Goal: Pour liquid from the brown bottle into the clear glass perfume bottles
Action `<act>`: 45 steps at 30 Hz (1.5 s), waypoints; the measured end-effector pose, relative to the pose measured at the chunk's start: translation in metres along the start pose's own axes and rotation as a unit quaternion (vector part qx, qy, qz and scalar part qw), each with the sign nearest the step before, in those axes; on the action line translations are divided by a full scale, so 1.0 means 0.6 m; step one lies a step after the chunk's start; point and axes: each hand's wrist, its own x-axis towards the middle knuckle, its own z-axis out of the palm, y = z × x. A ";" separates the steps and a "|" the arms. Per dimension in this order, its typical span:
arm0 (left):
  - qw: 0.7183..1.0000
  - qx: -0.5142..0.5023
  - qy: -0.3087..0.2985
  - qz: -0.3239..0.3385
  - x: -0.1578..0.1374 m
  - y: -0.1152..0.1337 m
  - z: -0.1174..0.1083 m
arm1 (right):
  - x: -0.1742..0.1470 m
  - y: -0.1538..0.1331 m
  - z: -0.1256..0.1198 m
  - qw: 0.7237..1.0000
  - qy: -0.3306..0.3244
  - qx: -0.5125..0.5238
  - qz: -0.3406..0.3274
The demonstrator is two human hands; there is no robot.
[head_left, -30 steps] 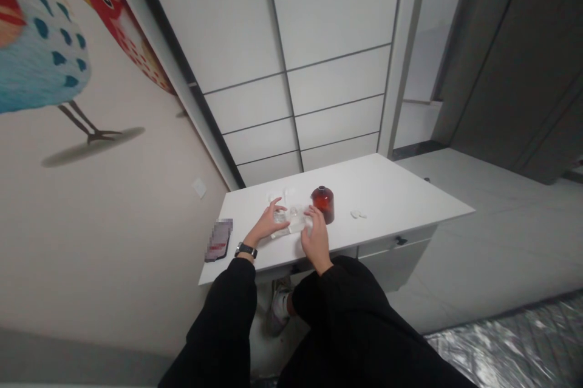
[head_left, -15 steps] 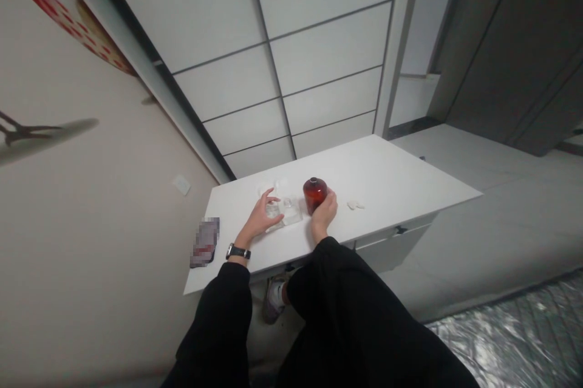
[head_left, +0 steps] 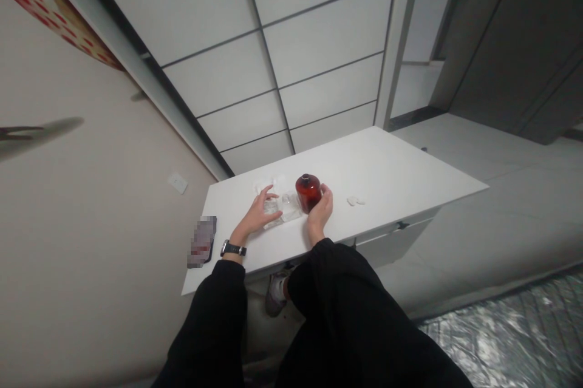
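Note:
On a white tabletop (head_left: 387,175) stands an amber bottle (head_left: 308,195) with a narrow dark neck. My right hand (head_left: 321,212) is wrapped round its right and near sides. My left hand (head_left: 259,213), a watch on its wrist, curls thumb and fingers around a clear container (head_left: 271,206), partly hidden by the hand. Between that container and the amber bottle sits a clear square bottle (head_left: 290,209), touched by neither hand as far as I can see. Faint transparent pieces (head_left: 273,181) lie behind my left fingers, too indistinct to name.
Small white pieces (head_left: 356,200) lie to the right of the amber bottle. A blurred-out phone-like object (head_left: 203,242) is at the table's left edge, by the wall (head_left: 113,224). White panelled doors (head_left: 323,66) rise behind the table. Drawers (head_left: 392,245) face me below it.
The amber bottle has shifted slightly left with my right hand, closer to the clear square bottle. My left hand keeps about the same place; the view has tilted a little.

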 end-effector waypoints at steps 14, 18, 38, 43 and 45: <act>0.965 0.148 -0.186 0.110 0.225 0.064 -0.049 | -0.024 -0.055 -0.006 0.984 0.170 0.030 0.042; 0.937 0.173 -0.271 0.137 0.310 0.055 -0.001 | 0.003 -0.065 -0.010 0.980 0.191 0.025 0.047; 0.984 -0.062 -0.077 0.148 0.196 0.184 -0.110 | 0.008 -0.110 -0.022 0.976 -0.071 -0.078 -0.188; 0.983 -0.091 -0.097 0.125 0.167 0.211 -0.089 | 0.016 -0.091 -0.019 0.970 -0.135 -0.109 -0.170; 0.982 -0.091 -0.117 0.121 0.164 0.209 -0.080 | 0.017 -0.088 -0.017 0.971 -0.146 -0.106 -0.160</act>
